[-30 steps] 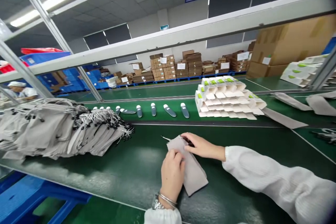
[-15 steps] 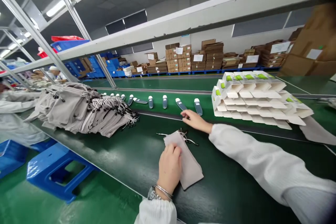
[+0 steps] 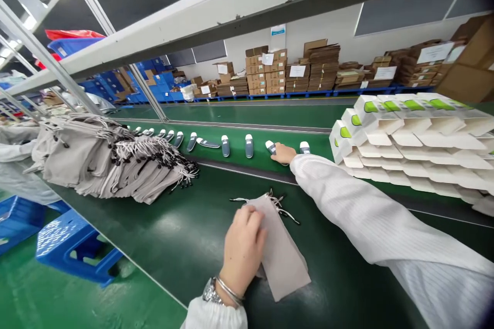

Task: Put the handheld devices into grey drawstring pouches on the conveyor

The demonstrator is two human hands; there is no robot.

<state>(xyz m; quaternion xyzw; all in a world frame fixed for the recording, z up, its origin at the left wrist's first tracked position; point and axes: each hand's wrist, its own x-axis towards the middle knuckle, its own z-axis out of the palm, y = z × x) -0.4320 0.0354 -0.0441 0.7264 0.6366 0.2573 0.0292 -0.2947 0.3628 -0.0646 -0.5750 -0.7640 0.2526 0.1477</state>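
Note:
My left hand (image 3: 243,241) is closed at the left edge of a light grey drawstring pouch (image 3: 280,254), its fingers curled over the fabric. The pouch lies flat on the dark green worktop with its cords spread at the far end; more grey fabric shows beneath it. My right hand (image 3: 284,154) reaches out to the belt, with its fingers closed around a small grey oblong device with a white end (image 3: 270,147). Another such device (image 3: 304,147) lies just right of that hand, partly hidden by the sleeve.
Several similar devices (image 3: 249,146) lie in a row along the green belt (image 3: 237,136). A heap of grey pouches (image 3: 96,157) is at left, and stacked open white boxes (image 3: 409,139) stand at right. A white beam (image 3: 185,25) crosses overhead. Blue stools (image 3: 73,241) stand at lower left.
My right hand has moved forward onto the belt and closed on one of the devices. My left hand stays at the pouch. The view has shifted slightly.

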